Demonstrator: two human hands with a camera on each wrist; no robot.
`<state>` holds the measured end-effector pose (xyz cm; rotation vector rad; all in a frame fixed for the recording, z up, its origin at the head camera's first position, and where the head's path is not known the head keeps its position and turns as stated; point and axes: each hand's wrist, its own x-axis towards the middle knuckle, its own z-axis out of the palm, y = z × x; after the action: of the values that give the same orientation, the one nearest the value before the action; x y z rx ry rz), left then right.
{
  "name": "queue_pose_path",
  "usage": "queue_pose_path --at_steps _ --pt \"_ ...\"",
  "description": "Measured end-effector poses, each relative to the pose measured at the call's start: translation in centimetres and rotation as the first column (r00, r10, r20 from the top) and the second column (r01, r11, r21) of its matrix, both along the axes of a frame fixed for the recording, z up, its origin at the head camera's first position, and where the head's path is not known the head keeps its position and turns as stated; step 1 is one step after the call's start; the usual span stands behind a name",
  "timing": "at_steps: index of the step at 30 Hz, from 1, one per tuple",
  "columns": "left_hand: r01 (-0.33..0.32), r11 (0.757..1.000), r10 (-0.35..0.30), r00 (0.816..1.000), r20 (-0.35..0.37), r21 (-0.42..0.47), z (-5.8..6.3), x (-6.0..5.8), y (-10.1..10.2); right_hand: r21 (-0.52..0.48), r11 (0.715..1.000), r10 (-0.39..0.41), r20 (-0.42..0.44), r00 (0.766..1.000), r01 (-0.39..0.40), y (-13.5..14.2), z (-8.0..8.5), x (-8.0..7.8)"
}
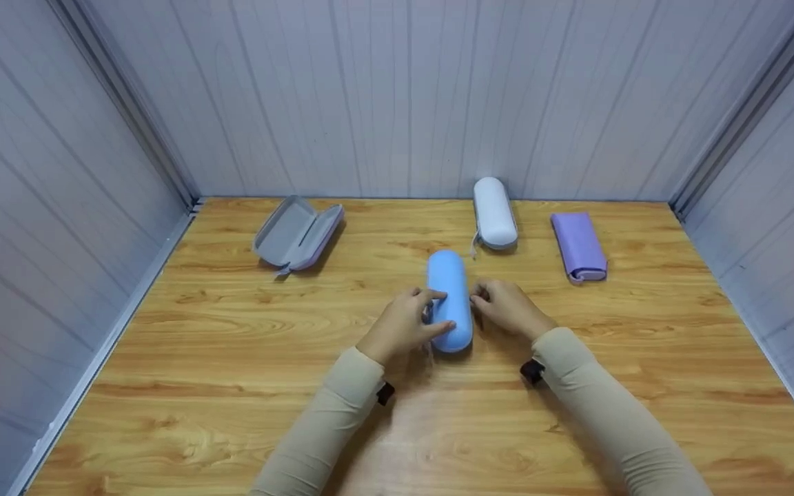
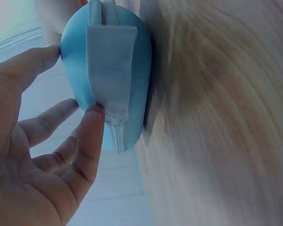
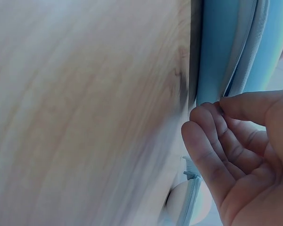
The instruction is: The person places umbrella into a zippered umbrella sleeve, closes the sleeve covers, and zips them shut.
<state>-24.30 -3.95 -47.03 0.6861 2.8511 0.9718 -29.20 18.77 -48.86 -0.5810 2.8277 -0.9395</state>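
A light blue hard glasses case (image 1: 449, 275) lies lengthwise on the table between both hands. My left hand (image 1: 404, 324) rests thumb and forefinger on its top; in the left wrist view another fingertip presses the grey fabric hinge strip (image 2: 111, 70) on its side. My right hand (image 1: 507, 306) is at the opposite side, thumb and forefinger pinched together on the zipper line. In the right wrist view a dark slit shows along the zipper (image 3: 247, 52) just beyond those fingertips. The zipper pull itself is hidden between them.
A lilac case with grey lining (image 1: 287, 238) stands unfolded at the back left. Behind the blue case lies a white zipped case (image 1: 495, 210), with a purple soft case (image 1: 578, 244) to its right. Pale panel walls (image 1: 383, 96) border the wooden table (image 1: 218, 386).
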Motion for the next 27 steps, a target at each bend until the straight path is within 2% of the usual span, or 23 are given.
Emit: queue_pose_path --at_steps 5,7,12,17,20,27 --pt "0.004 0.999 -0.006 0.999 0.038 0.047 0.0 -0.1 0.2 -0.002 1.000 -0.014 0.008 1.000 0.014 0.0 0.1 -0.3" --pt "0.014 0.999 -0.016 0.999 0.033 0.048 0.0 -0.2 0.1 0.001 1.000 -0.019 0.009 1.000 0.019 0.0 0.0 -0.4" --pt "0.053 0.998 -0.055 0.998 -0.036 -0.038 0.0 -0.9 0.0 -0.004 1.000 -0.013 -0.019 1.000 0.013 0.1 -0.2 -0.5" --pt "0.157 0.979 -0.168 0.982 -0.085 -0.129 0.0 -2.3 0.1 -0.010 1.000 0.003 -0.043 0.999 -0.004 0.2 -0.4 -0.5" --pt "0.190 0.970 -0.203 0.976 -0.074 -0.150 0.1 -3.3 0.3 -0.015 1.000 0.004 -0.041 0.999 -0.004 0.3 -0.4 -0.4" --pt "0.191 0.972 -0.194 0.981 -0.008 -0.137 0.0 -4.6 0.7 -0.026 1.000 -0.006 -0.014 1.000 0.005 0.2 -0.3 -0.5"
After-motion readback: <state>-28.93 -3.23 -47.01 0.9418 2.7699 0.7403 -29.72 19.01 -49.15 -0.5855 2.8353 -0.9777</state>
